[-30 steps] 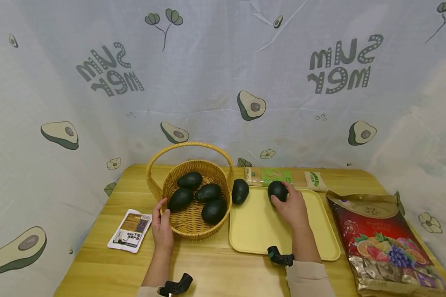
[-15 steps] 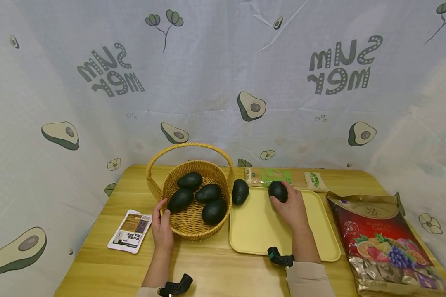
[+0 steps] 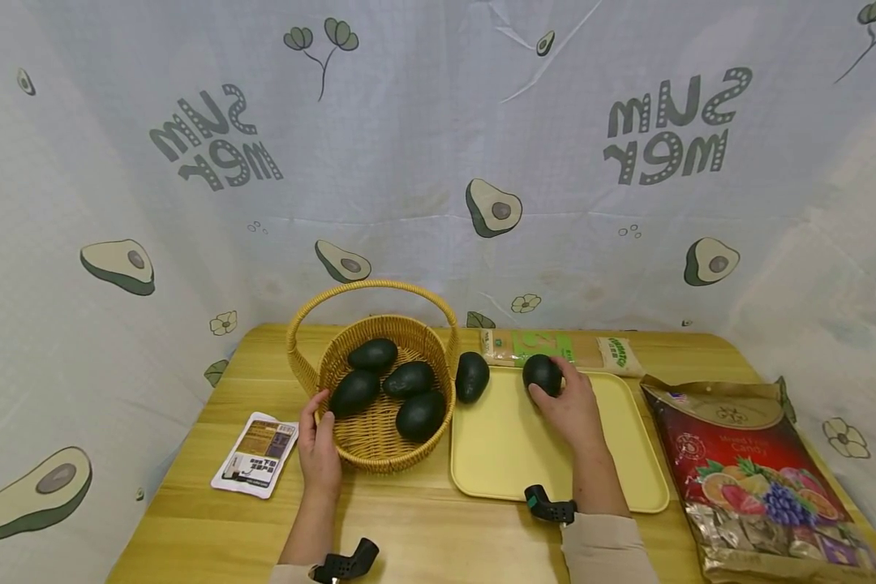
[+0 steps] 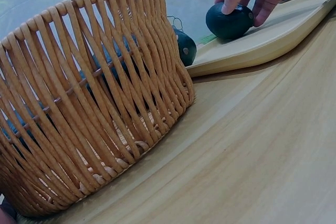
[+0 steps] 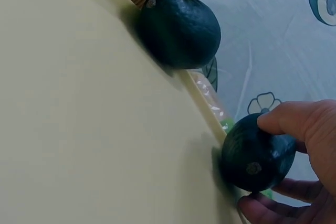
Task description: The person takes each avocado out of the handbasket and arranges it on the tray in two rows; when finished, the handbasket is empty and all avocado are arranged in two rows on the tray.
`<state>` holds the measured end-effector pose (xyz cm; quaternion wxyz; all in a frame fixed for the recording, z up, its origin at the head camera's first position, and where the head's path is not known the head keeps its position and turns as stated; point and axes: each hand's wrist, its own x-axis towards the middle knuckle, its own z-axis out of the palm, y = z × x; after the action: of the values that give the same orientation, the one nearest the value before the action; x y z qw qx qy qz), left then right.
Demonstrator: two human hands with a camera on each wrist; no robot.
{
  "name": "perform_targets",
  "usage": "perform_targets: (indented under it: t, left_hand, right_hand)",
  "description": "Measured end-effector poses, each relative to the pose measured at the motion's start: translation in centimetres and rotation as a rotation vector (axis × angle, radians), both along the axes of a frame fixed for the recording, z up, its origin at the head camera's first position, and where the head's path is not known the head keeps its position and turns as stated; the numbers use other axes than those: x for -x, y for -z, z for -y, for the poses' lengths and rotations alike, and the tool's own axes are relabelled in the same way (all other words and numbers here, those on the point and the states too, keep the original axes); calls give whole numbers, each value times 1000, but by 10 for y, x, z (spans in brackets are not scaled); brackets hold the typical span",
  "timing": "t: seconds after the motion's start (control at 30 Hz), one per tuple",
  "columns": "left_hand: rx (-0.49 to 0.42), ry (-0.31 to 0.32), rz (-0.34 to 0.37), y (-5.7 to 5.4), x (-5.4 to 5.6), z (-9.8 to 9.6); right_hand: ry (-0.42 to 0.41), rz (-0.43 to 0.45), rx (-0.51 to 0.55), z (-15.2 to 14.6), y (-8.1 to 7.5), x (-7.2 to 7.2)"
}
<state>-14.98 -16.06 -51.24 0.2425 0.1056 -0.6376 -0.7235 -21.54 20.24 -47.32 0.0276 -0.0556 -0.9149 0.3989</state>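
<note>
A yellow wicker basket point(image 3: 387, 464) with a tall handle stands left of the middle, several dark avocados point(image 3: 419, 415) lying in it. My left hand point(image 3: 319, 454) holds the basket's left rim; in the left wrist view the basket's woven wall hides most of that hand. Over the far part of a pale yellow tray point(image 3: 511, 454), my right hand point(image 3: 573, 410) grips an avocado point(image 5: 257, 153) between thumb and fingers. Another avocado point(image 3: 472, 377) sits at the tray's far left corner, close beside the basket.
A white-edged food pouch point(image 3: 255, 454) lies left of the basket. Behind the tray is a long packet point(image 3: 533, 347) with green labels. To the tray's right lies a large red candy bag point(image 3: 762, 478). A printed curtain point(image 3: 423, 122) hangs behind the wooden table.
The right hand and its avocado have shifted very slightly left. The left hand and the basket hold their place.
</note>
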Motion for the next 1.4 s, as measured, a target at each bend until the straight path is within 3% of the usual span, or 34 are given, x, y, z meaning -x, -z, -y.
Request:
perform_targets:
  t: [0.33, 0.57, 0.67, 0.83, 0.97, 1.13, 1.27, 1.4]
  left_hand:
    - [-2, -5, 7, 2, -4, 2]
    - [-8, 4, 24, 2, -7, 3]
    - [-2, 6, 31, 2, -7, 4]
    - [9, 5, 33, 2, -7, 5]
    - [6, 8, 30, 1, -7, 5]
    - [0, 14, 31, 0, -5, 5]
    - [-5, 8, 26, -1, -2, 4]
    - [-13, 12, 19, -1, 2, 2]
  right_hand:
    - [10, 25, -1, 3, -3, -4]
    - [20, 42, 7, 4, -23, -11]
    - [24, -4, 10, 6, -36, -17]
    - [-8, -172, 86, 21, -57, -29]
    - [-111, -299, 171, 40, -70, -39]
    - [-303, -370, 186, 65, -75, -46]
    - [-464, -357, 158, 87, -76, -44]
    - [-613, -273, 120, 108, -74, -35]
